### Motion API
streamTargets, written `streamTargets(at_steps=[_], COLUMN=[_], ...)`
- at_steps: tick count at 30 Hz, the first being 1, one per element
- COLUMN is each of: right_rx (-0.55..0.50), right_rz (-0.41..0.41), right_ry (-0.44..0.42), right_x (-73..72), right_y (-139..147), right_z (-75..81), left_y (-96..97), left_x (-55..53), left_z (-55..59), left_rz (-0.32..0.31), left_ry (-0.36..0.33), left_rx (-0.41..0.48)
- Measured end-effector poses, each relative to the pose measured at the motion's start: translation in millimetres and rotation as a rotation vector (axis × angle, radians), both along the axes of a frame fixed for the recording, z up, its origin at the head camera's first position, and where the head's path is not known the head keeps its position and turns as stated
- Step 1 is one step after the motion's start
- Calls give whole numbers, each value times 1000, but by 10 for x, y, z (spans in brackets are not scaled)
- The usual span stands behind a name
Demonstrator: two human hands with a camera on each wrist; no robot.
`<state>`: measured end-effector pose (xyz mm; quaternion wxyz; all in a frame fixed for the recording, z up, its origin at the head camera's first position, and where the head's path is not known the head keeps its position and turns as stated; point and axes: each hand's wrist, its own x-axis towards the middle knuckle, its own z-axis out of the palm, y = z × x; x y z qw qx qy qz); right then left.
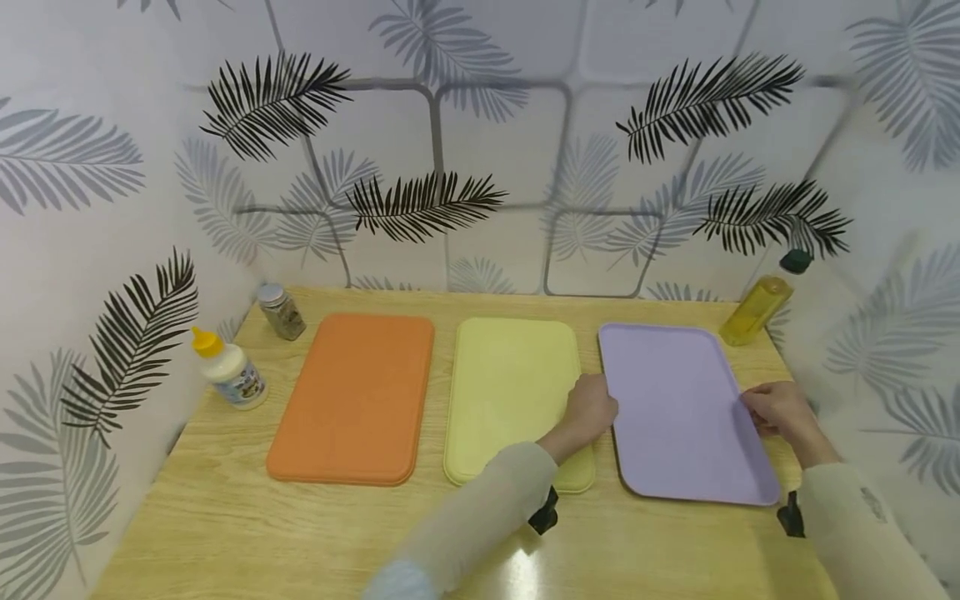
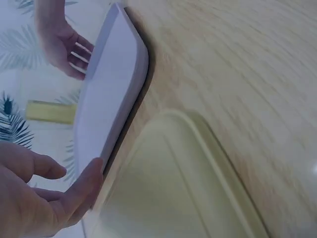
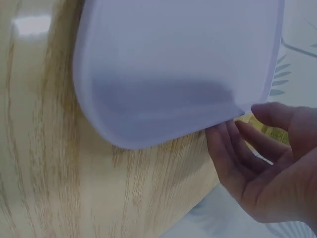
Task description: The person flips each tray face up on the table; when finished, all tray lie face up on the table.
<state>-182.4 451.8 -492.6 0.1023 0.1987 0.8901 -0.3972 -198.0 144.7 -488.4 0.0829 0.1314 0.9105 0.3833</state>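
Observation:
A pale purple tray (image 1: 682, 408) lies at the right of the wooden table, a hand at each long side. My left hand (image 1: 588, 406) is at its left edge; in the left wrist view, the fingertips (image 2: 96, 166) touch the outer side of the rim while the thumb stands apart above it. At the right edge, my right hand (image 1: 783, 412) pinches the rim, thumb on top and fingers underneath in the right wrist view. A yellow tray (image 1: 513, 392) lies just left of the purple one, partly behind my left hand and sleeve.
An orange tray (image 1: 352, 400) lies on the left of the table (image 1: 247, 533). Beyond it stand a white bottle with a yellow cap (image 1: 232, 371) and a small lidded jar (image 1: 281, 311). A bottle of yellow liquid (image 1: 757, 308) stands in the back right corner. Leaf-patterned walls (image 1: 495, 267) enclose the table.

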Motion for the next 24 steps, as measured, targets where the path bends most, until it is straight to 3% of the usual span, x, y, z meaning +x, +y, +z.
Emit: streamTargets(at_steps=[2,5,7,12,18,24], right_rx=[119,301,354,335,272,176], right_rz=[18,22,22,40,101,178], right_ry=[54,135,187,306,435,430], right_x=[45,90,96,60,18,-34], right_y=[-31,-112,-207,-578,-1076,-1496], right_z=[3,18,43,163,296,278], left_y=[-129,-359,-537,-1008,-1452,-1704], left_x=[3,-26,-77,-193,-192,-141], left_z=[30,109,177,247,116,13], left_rz=[-23,7,39,95,111,140], left_ry=[22,16,29,98,97,81], left_rx=[32,69,79,6,-131,-144])
